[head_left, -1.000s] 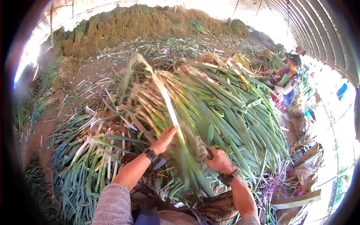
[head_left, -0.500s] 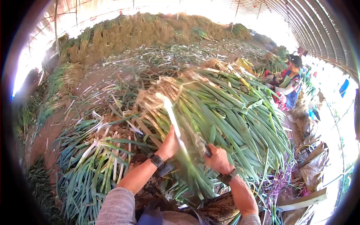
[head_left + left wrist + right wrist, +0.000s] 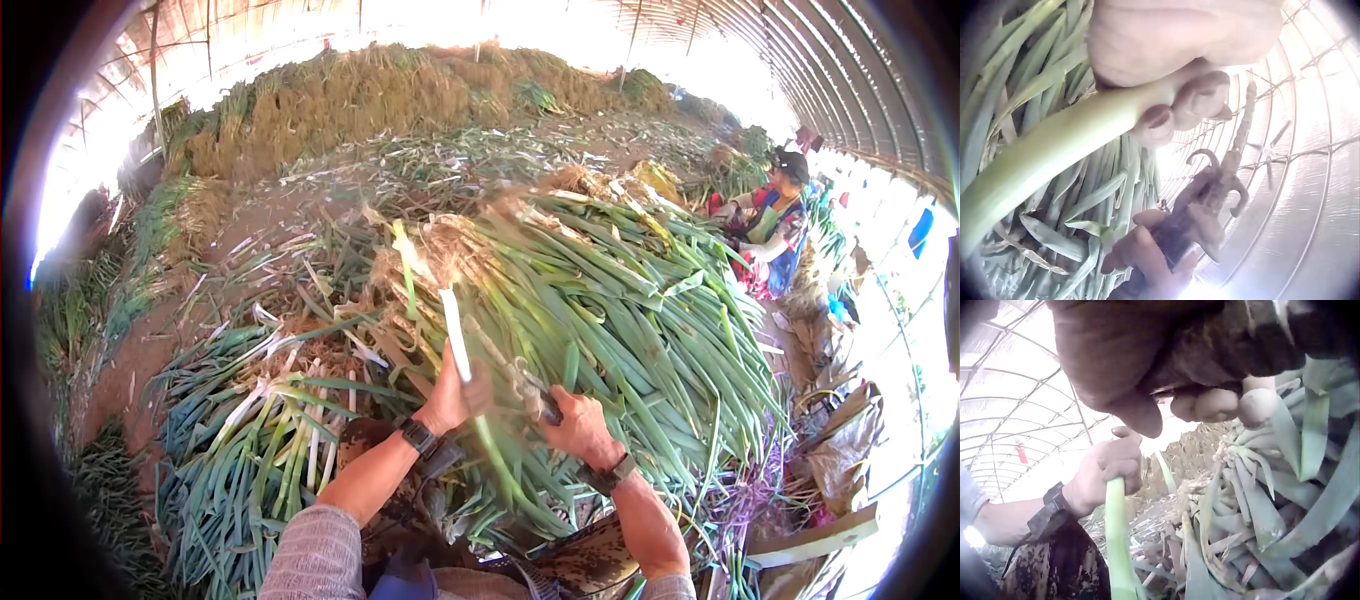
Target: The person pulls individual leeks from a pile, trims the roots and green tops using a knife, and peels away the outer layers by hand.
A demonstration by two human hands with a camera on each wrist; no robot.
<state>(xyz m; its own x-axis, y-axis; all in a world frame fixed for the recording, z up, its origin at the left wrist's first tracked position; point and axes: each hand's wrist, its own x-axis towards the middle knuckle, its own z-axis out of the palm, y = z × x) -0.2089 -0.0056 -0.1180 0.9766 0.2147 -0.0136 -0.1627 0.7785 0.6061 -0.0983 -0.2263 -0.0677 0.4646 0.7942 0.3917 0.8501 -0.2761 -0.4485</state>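
Jutting above the left hand (image 3: 446, 398), a leek (image 3: 454, 330) runs through its curled fingers (image 3: 1202, 101); the right hand (image 3: 583, 432) grips a dark handle (image 3: 549, 407).

From above the near edge of the ground (image 3: 115, 375), a wide view was taken forward and down by the head camera, reaching the heap (image 3: 340, 110) at the far edge. The left hand (image 3: 1182, 40) was framed very closely in the left wrist view, tipped up toward the roof (image 3: 1316, 194). The right hand (image 3: 1166, 356) was framed just as closely in the right wrist view, aimed past the left hand toward the heap. Both hands were shared by all three views.
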